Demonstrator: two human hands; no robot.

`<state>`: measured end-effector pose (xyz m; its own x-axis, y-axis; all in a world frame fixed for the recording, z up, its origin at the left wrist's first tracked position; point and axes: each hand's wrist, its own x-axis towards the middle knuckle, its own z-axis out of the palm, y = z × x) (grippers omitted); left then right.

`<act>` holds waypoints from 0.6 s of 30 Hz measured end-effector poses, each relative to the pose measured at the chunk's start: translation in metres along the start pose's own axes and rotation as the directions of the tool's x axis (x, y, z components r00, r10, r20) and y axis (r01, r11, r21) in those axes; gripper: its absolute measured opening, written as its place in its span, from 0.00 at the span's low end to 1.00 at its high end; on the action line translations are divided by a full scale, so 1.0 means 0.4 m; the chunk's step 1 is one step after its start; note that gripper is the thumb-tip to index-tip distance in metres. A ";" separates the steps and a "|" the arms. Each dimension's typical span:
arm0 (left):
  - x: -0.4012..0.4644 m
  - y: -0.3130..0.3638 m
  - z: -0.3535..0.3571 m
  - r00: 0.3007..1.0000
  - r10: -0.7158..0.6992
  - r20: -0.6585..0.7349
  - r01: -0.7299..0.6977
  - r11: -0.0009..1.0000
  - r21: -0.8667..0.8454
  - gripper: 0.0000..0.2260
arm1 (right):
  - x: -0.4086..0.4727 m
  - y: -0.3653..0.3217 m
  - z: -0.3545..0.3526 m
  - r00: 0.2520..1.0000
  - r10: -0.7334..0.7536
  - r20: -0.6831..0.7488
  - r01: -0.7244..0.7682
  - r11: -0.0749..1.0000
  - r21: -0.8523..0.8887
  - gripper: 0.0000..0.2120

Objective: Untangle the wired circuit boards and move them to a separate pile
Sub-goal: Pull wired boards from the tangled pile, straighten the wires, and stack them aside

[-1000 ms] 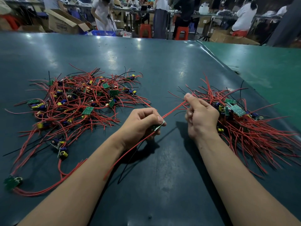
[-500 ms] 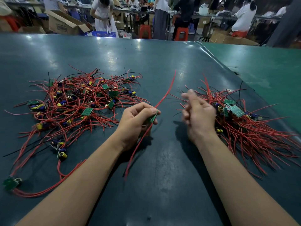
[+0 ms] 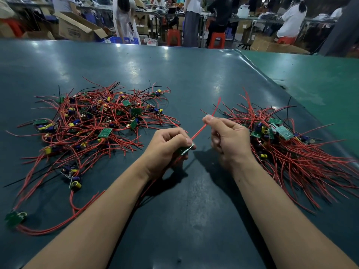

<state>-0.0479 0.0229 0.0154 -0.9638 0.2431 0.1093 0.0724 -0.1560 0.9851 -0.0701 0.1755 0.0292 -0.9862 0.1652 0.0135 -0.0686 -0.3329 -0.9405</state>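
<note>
Between the 2 hands, the left hand (image 3: pixel 167 146) gripped a small circuit board (image 3: pixel 186 149) while the right hand (image 3: pixel 229 136) pinched its red wire (image 3: pixel 202 127), which ran up and rightward toward the sorted pile (image 3: pixel 291 152), probably the nearer destination.

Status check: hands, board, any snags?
Left hand grips circuit board. Right hand pinches its red wire. Wire clear of both piles.

My bench is a dark teal table (image 3: pixel 174 74) with glare patches, butted against a lighter green table (image 3: pixel 310 78) to my right. Beyond stand red plastic stools (image 3: pixel 173 36), an open cardboard box (image 3: pixel 77 29), cluttered workbenches (image 3: pixel 242 18) and several people.
</note>
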 end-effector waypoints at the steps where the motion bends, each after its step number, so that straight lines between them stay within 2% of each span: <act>1: 0.000 -0.002 -0.003 1.000 0.006 0.020 -0.006 1.000 -0.010 0.07 | 0.004 -0.003 -0.003 0.999 -0.012 -0.034 0.013 1.000 0.027 0.07; 3: -0.001 -0.003 -0.007 0.999 0.018 0.045 -0.017 1.000 -0.010 0.03 | 0.014 -0.005 -0.010 0.995 -0.031 -0.091 0.039 0.995 0.090 0.07; 7: 0.002 -0.008 -0.011 0.999 0.042 0.014 -0.041 0.998 -0.057 0.05 | 0.024 -0.008 -0.022 0.973 -0.058 -0.223 0.093 0.984 0.153 0.09; 10: 0.008 -0.003 -0.017 0.997 0.056 -0.057 -0.065 0.981 -0.181 0.04 | 0.027 -0.010 -0.024 0.976 0.010 -0.219 0.030 0.983 0.180 0.11; 12: 0.010 -0.001 -0.021 0.997 0.046 -0.060 -0.058 0.976 -0.212 0.07 | 0.019 -0.011 -0.020 0.987 0.099 -0.126 -0.091 0.993 0.071 0.15; 14: 0.009 0.001 -0.015 0.998 0.043 -0.053 -0.053 0.981 -0.185 0.08 | -0.003 -0.005 -0.011 0.981 0.184 0.067 -0.169 0.967 -0.192 0.21; 16: 0.008 -0.001 -0.007 0.996 0.070 -0.063 -0.078 0.988 -0.134 0.12 | -0.031 0.005 0.002 0.924 0.275 0.267 -0.167 0.916 -0.366 0.23; 18: 0.004 0.002 -0.003 0.994 0.095 -0.045 -0.098 0.993 -0.067 0.13 | -0.048 0.013 0.009 0.885 0.273 0.378 -0.122 0.918 -0.377 0.20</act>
<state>-0.0497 0.0220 0.0163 -0.9632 0.1838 0.1962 0.1489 -0.2426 0.9586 -0.0523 0.1671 0.0254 -0.9482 -0.2957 -0.1163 0.1142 0.0246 -0.9932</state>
